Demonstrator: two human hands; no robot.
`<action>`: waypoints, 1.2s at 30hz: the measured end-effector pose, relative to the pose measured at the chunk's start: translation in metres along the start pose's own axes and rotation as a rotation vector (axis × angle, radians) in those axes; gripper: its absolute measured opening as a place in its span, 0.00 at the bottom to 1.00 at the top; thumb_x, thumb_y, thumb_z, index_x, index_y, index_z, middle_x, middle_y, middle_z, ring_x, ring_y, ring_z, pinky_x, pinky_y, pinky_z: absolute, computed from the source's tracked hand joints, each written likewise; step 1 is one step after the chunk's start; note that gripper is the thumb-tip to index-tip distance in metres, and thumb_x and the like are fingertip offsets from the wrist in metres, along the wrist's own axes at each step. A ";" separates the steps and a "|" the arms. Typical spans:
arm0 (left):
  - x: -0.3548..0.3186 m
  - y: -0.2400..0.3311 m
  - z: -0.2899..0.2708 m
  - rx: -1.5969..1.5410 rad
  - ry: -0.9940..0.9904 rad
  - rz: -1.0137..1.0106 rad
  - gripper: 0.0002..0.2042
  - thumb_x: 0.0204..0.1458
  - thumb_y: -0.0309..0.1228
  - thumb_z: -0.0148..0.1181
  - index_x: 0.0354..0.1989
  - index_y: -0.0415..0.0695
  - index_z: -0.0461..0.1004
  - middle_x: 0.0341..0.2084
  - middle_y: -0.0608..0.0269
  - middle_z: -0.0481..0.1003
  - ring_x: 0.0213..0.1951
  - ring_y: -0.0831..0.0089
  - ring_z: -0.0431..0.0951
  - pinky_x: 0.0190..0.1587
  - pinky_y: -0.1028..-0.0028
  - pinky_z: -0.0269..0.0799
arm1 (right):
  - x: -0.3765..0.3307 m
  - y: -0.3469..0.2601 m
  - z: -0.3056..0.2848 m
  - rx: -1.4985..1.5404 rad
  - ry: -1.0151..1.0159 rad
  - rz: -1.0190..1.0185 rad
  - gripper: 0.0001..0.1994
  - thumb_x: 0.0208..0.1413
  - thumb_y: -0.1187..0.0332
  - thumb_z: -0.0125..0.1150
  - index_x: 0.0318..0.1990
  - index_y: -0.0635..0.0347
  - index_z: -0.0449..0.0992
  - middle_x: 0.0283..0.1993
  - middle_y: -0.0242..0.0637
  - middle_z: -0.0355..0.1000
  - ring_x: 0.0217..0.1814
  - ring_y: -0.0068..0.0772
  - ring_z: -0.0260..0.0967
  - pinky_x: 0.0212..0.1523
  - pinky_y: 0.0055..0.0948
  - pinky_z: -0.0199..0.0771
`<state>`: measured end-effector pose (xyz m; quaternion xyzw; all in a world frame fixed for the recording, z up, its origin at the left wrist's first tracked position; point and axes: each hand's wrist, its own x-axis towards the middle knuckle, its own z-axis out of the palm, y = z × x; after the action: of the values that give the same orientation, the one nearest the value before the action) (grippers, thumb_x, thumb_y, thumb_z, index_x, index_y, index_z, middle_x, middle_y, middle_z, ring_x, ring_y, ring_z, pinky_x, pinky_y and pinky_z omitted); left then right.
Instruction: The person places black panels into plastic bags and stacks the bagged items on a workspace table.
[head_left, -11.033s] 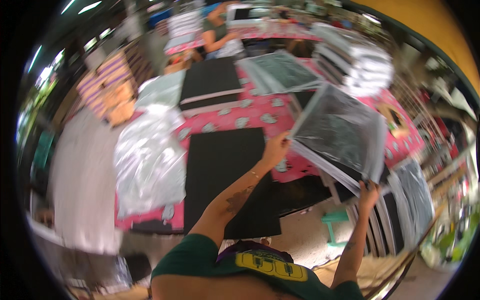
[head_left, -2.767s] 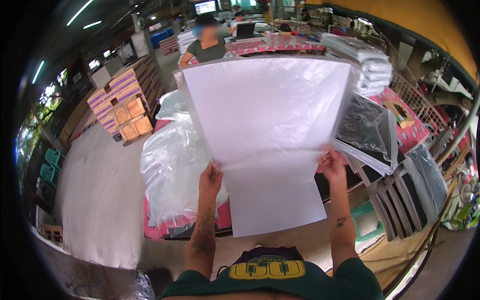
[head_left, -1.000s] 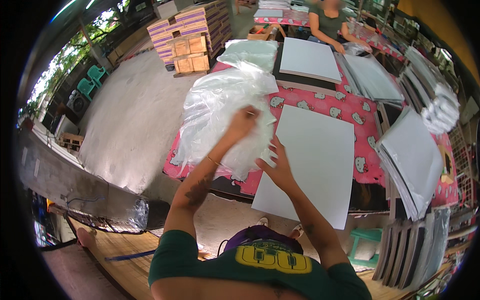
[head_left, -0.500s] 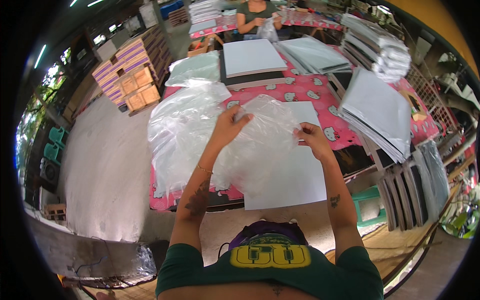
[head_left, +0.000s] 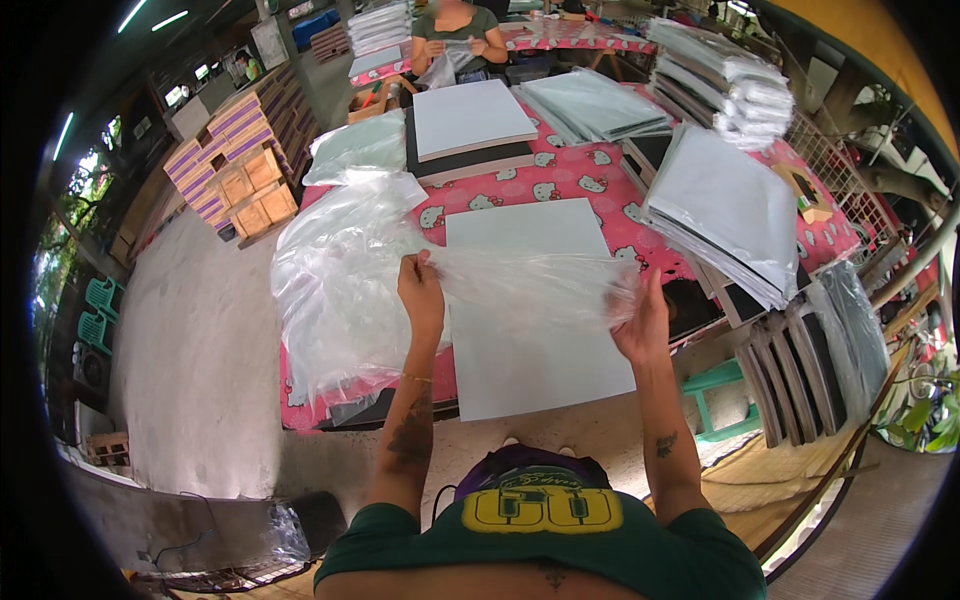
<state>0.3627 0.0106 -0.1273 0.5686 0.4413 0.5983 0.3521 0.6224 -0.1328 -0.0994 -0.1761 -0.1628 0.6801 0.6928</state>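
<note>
My left hand (head_left: 421,297) and my right hand (head_left: 640,318) each grip an end of a clear plastic bag (head_left: 530,285), stretched wide between them above the table. Under the bag lies a large white flat board (head_left: 527,300) on the pink patterned tablecloth (head_left: 560,182); its near edge overhangs the table toward me. To the left of my left hand sits a loose heap of clear plastic bags (head_left: 335,275).
A stack of white boards on a black slab (head_left: 470,125) lies farther back. Piles of bagged boards (head_left: 725,210) lean at the right, more stacks (head_left: 720,75) behind. Another person (head_left: 455,30) handles plastic at the far end. Crates (head_left: 235,170) stand at the left.
Half a second ago the bag lay crumpled over the board under both hands; now my hands have spread apart and lifted it, pulled taut. Earlier the white board was held up, then laid down.
</note>
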 end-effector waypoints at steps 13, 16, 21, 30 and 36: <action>-0.023 0.151 0.031 0.407 -0.961 0.883 0.05 0.46 0.26 0.57 0.27 0.36 0.74 0.54 0.37 0.63 0.52 0.51 0.70 0.52 0.59 0.69 | -0.022 -0.082 0.072 -1.621 -0.794 0.009 0.19 0.50 0.66 0.63 0.51 0.51 0.73 0.53 0.39 0.68 0.51 0.37 0.67 0.42 0.31 0.67; -0.016 0.099 0.057 0.930 -0.692 0.763 0.06 0.46 0.22 0.52 0.26 0.32 0.73 0.53 0.33 0.61 0.46 0.47 0.72 0.46 0.59 0.72 | -0.031 -0.088 0.056 -2.308 -0.495 -0.406 0.10 0.53 0.64 0.58 0.41 0.51 0.79 0.41 0.42 0.74 0.48 0.42 0.70 0.44 0.40 0.70; -0.018 0.123 0.009 1.029 -0.449 0.646 0.08 0.47 0.27 0.55 0.27 0.33 0.74 0.50 0.36 0.63 0.45 0.47 0.72 0.44 0.55 0.72 | -0.053 -0.155 -0.008 -2.496 0.258 -0.250 0.15 0.54 0.57 0.53 0.38 0.58 0.79 0.37 0.48 0.75 0.44 0.47 0.73 0.42 0.41 0.73; -0.060 0.198 -0.043 0.011 -0.952 -0.260 0.18 0.47 0.47 0.63 0.31 0.41 0.76 0.37 0.51 0.76 0.39 0.56 0.77 0.42 0.62 0.74 | -0.081 -0.149 -0.024 -0.872 -0.109 -0.142 0.25 0.51 0.52 0.62 0.45 0.67 0.74 0.50 0.47 0.69 0.47 0.36 0.72 0.43 0.37 0.76; -0.059 0.142 -0.079 -0.419 -0.608 -0.520 0.21 0.54 0.47 0.55 0.42 0.39 0.74 0.30 0.48 0.78 0.43 0.56 0.78 0.47 0.55 0.74 | -0.072 -0.139 -0.043 -1.319 -0.827 0.481 0.22 0.54 0.55 0.60 0.48 0.66 0.73 0.42 0.44 0.74 0.44 0.35 0.73 0.46 0.34 0.73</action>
<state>0.3025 -0.1053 -0.0139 0.5053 0.3154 0.3722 0.7118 0.7642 -0.2075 -0.0719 -0.3127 -0.7301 0.5847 0.1655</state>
